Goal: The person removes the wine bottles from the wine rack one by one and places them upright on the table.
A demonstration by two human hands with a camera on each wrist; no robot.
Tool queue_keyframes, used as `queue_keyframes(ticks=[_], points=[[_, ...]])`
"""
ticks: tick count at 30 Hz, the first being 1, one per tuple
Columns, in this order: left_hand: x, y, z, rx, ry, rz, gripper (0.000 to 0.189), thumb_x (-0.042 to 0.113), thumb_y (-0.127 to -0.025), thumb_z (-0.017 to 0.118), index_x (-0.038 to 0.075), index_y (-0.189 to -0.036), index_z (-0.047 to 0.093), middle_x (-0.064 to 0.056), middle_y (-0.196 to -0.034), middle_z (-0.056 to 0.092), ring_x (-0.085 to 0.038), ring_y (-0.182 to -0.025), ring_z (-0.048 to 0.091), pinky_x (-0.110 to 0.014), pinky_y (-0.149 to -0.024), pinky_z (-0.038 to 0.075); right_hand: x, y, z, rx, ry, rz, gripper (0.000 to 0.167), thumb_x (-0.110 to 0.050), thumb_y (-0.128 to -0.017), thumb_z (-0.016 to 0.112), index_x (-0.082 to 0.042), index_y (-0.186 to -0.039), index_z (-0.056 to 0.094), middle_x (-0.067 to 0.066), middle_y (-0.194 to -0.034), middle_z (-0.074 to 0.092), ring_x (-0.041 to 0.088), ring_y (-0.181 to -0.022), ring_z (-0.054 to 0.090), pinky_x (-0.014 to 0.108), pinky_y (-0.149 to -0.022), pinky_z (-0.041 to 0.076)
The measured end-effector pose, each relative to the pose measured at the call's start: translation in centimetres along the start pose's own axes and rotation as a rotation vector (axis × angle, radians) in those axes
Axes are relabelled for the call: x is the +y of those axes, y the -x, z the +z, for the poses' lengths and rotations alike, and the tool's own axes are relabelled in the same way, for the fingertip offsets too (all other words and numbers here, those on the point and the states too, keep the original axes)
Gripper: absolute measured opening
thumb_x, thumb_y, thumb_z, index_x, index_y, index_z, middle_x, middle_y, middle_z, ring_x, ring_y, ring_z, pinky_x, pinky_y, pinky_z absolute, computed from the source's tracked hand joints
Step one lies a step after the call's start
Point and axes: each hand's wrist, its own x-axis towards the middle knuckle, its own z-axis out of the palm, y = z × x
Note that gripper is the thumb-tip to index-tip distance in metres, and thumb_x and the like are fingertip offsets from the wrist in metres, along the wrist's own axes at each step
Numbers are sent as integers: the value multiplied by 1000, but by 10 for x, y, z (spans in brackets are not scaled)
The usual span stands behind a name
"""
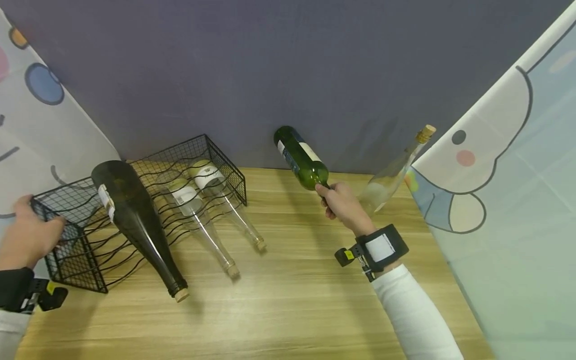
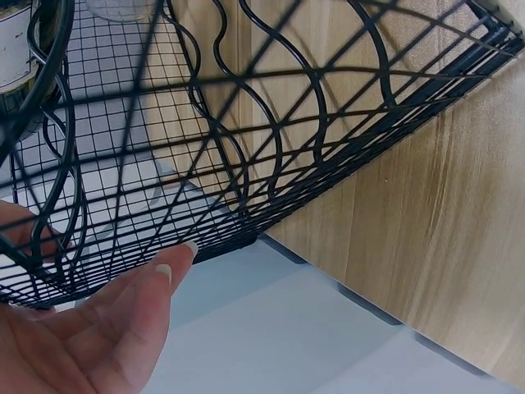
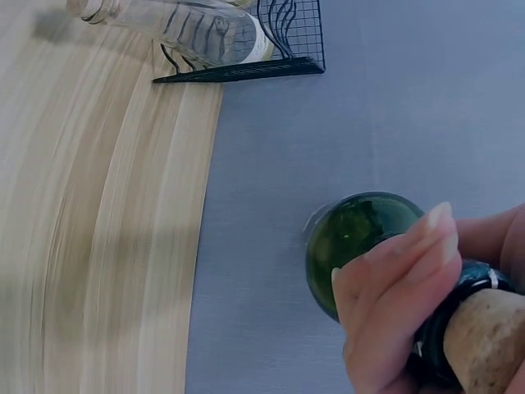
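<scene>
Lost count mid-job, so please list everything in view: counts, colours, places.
Wood-grain tabletop: 1, light brown, below
Backdrop: 1, dark grey, rear
Cartoon-print panels: 2, white and blue, left and right
Rectangular wire bottle rack: 1, black, left
Large corked glass bottle: 1, dark, lying on rack
Slim corked glass bottles: 2, clear, lying on rack beside it
Cylindrical corked glass bottle: 1, green, held at centre
Tall corked glass bottle: 1, clear, standing, right
Wrist cameras: 2, black, one per wrist
Sleeves: 2, white, one per arm
Left hand: 1, gripping rack's left end
Right hand: 1, holding green bottle's neck
</scene>
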Motion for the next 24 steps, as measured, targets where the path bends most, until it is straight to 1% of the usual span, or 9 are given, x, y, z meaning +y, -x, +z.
queue_keyframes(ticks=[3, 7, 10, 15, 18, 21, 24], points=[[0, 0, -2, 6, -6, 3, 78, 16, -96, 31, -7, -150, -21, -59, -122, 29, -59, -83, 47, -65, -66, 44, 1, -1, 1, 2, 9, 8, 39, -32, -102, 47, -9, -71, 53, -1, -65, 50, 12, -47, 47, 23, -49, 46], [1, 2, -2, -4, -14, 5, 78, 17, -97, 32, -8, -150, -21, -59, -119, 30, -60, -82, 48, -63, -64, 44, 2, -1, 1, -1, 18, 21, 40, -31, -103, 46, -9, -70, 53, -1, -64, 49, 12, -49, 47, 23, -51, 46], [1, 3, -2, -11, -16, -3, 78, 18, -98, 31, -8, -150, -21, -59, -122, 28, -62, -86, 46, -65, -67, 44, 3, -1, 2, -4, 21, 26, 41, -31, -103, 46, -9, -70, 53, -1, -64, 49, 12, -49, 47, 23, -52, 45], [3, 4, -3, -13, -11, -11, 78, 18, -97, 30, -8, -149, -21, -58, -129, 25, -65, -94, 44, -69, -72, 44, 8, -3, 2, -15, 33, 41, 43, -30, -103, 46, -8, -66, 52, 0, -61, 47, 12, -48, 44, 23, -51, 42], [1, 3, -2, -15, -8, -4, 78, 18, -97, 31, -8, -149, -21, -58, -130, 24, -66, -96, 43, -70, -74, 44, 12, -3, 1, -31, 37, 64, 45, -28, -103, 47, -10, -61, 47, 0, -59, 45, 12, -48, 42, 24, -52, 40], [0, 1, 0, -19, -8, -3, 78, 18, -98, 32, -8, -149, -21, -58, -131, 23, -67, -97, 42, -70, -74, 44, 16, -4, 1, -48, 33, 94, 47, -28, -103, 48, -11, -59, 42, 1, -58, 43, 14, -48, 41, 25, -53, 39], [-1, 1, -1, -13, -6, -7, 78, 18, -98, 31, -7, -150, -21, -58, -128, 26, -66, -94, 44, -69, -72, 44, 20, -6, 0, -65, 52, 116, 48, -29, -103, 48, -13, -59, 38, 0, -57, 41, 14, -48, 40, 25, -54, 38]])
